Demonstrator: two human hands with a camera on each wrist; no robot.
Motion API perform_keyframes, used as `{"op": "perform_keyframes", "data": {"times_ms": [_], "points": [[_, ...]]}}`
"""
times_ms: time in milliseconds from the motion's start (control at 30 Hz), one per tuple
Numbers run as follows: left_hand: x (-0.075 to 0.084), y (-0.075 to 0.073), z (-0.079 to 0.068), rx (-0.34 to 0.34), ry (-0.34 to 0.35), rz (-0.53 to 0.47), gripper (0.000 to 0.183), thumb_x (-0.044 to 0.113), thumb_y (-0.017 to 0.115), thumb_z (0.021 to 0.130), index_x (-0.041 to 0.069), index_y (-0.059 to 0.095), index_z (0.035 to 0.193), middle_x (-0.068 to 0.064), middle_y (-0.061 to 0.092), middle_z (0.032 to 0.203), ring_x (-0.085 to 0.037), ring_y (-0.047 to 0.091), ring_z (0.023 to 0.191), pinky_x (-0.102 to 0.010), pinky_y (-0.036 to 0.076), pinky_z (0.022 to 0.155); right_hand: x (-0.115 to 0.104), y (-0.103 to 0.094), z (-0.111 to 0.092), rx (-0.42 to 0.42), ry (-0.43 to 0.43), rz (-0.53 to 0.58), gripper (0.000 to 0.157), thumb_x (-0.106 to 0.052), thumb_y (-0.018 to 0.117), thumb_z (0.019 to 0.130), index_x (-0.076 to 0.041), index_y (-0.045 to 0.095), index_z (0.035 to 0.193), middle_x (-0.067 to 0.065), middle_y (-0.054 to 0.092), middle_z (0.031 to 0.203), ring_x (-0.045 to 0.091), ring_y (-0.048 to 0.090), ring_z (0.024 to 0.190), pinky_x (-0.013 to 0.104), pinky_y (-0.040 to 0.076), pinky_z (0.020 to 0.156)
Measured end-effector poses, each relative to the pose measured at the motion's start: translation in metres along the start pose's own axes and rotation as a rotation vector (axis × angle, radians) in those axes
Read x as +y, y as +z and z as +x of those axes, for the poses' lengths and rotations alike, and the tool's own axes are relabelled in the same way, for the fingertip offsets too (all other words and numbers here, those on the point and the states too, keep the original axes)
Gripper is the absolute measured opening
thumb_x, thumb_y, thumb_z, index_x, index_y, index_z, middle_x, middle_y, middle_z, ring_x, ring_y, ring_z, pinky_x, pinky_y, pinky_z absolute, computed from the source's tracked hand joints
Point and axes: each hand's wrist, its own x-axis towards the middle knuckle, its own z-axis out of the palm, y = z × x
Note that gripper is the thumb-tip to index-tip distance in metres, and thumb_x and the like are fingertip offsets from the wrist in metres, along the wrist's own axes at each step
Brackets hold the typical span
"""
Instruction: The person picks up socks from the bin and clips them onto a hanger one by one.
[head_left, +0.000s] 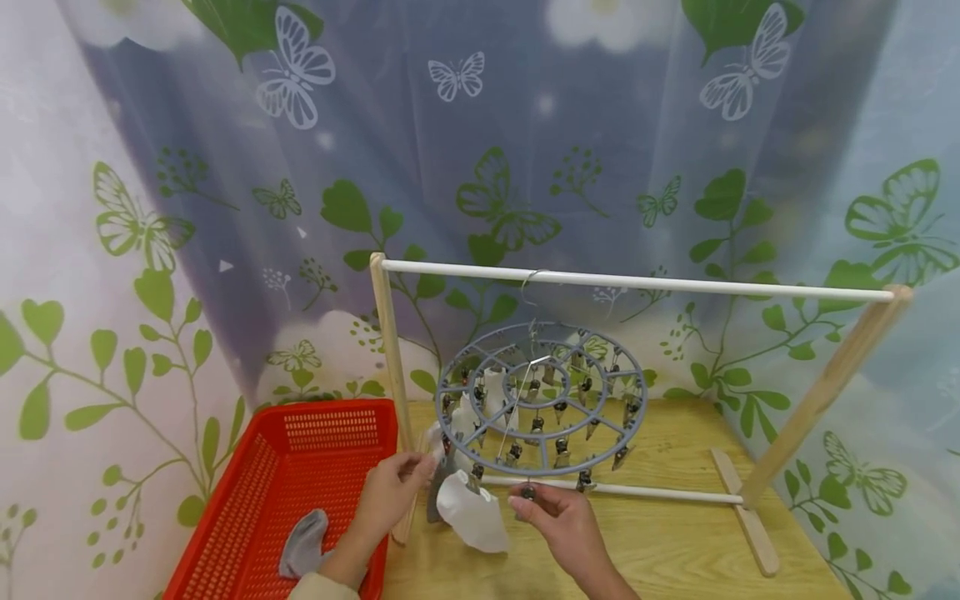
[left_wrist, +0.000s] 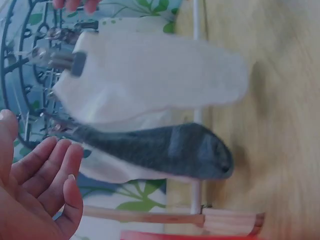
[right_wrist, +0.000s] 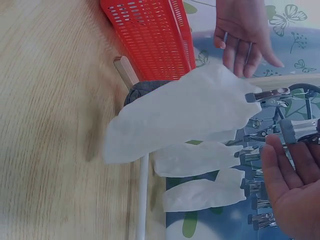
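A round grey clip hanger (head_left: 542,398) hangs by its hook from a white rod, with metal clips around its rings. From its near left side a white sock (head_left: 474,515) hangs in a clip. Behind it hang a dark grey sock (left_wrist: 160,150) and more white socks (right_wrist: 197,159). My left hand (head_left: 393,492) is beside the hanger's left edge, its fingers loosely bent and holding nothing. At the hanger's near edge my right hand (head_left: 562,525) pinches an unloaded clip (right_wrist: 300,131) between thumb and fingers.
A red plastic basket (head_left: 217,508) stands at the left with a grey sock (head_left: 303,542) in it. The rack's wooden posts (head_left: 825,392) rise at both sides, joined by the white rod (head_left: 675,284). Beneath lies a wood-grain table (head_left: 660,533), backed by a patterned curtain (head_left: 570,150).
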Motion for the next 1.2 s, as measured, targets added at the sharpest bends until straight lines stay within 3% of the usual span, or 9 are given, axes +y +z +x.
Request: {"op": "perform_keyframes", "data": {"times_ms": [267, 400, 567, 833, 1033, 1200], "points": [[0.000, -0.023, 0.006, 0.088, -0.045, 0.130, 0.032, 0.032, 0.063, 0.095, 0.002, 0.071, 0.105, -0.006, 0.072, 0.091, -0.020, 0.067, 0.083, -0.039, 0.054, 0.076, 0.000, 0.000, 0.000, 0.008, -0.002, -0.013, 0.028, -0.015, 0.072, 0.088, 0.004, 0.071, 0.107, 0.018, 0.070, 0.106, 0.007, 0.068, 0.091, 0.024, 0.054, 0.078], [0.000, -0.035, 0.006, 0.072, -0.065, 0.197, 0.023, 0.024, 0.065, 0.095, 0.005, 0.071, 0.105, -0.005, 0.071, 0.094, -0.018, 0.064, 0.082, -0.039, 0.052, 0.071, 0.000, 0.000, 0.000, 0.010, -0.001, -0.020, 0.029, -0.016, 0.071, 0.089, 0.006, 0.071, 0.108, 0.020, 0.070, 0.106, 0.006, 0.068, 0.091, 0.023, 0.054, 0.077], [-0.002, -0.051, 0.009, -0.005, -0.117, 0.274, 0.019, 0.019, 0.065, 0.094, 0.006, 0.070, 0.106, -0.005, 0.070, 0.097, -0.019, 0.063, 0.082, -0.039, 0.051, 0.070, -0.001, 0.000, 0.000, 0.023, -0.002, -0.028, 0.028, -0.016, 0.071, 0.089, 0.005, 0.071, 0.107, 0.022, 0.069, 0.106, 0.006, 0.068, 0.090, 0.023, 0.054, 0.076], [-0.019, -0.074, 0.011, -0.169, -0.129, 0.382, 0.024, 0.005, 0.064, 0.092, -0.003, 0.066, 0.114, -0.018, 0.068, 0.109, -0.035, 0.064, 0.099, -0.048, 0.052, 0.080, -0.002, -0.001, 0.000, 0.038, -0.004, -0.048, 0.025, -0.017, 0.071, 0.089, 0.002, 0.073, 0.105, 0.015, 0.072, 0.101, 0.009, 0.069, 0.089, 0.024, 0.054, 0.075], [-0.030, -0.081, 0.015, -0.253, -0.156, 0.477, 0.027, -0.003, 0.065, 0.088, -0.006, 0.066, 0.114, -0.021, 0.066, 0.113, -0.039, 0.061, 0.105, -0.048, 0.051, 0.083, -0.004, -0.004, 0.000, 0.032, -0.001, -0.062, 0.025, -0.020, 0.071, 0.089, 0.000, 0.073, 0.104, 0.016, 0.072, 0.102, 0.011, 0.069, 0.090, 0.024, 0.055, 0.076], [-0.042, -0.079, 0.015, -0.336, -0.160, 0.573, 0.032, -0.009, 0.066, 0.082, -0.002, 0.067, 0.112, -0.019, 0.066, 0.112, -0.035, 0.062, 0.102, -0.044, 0.051, 0.078, -0.001, -0.007, -0.002, 0.042, 0.031, -0.094, 0.028, -0.025, 0.071, 0.089, -0.002, 0.073, 0.105, 0.014, 0.071, 0.106, 0.011, 0.069, 0.092, 0.025, 0.054, 0.078]]}}
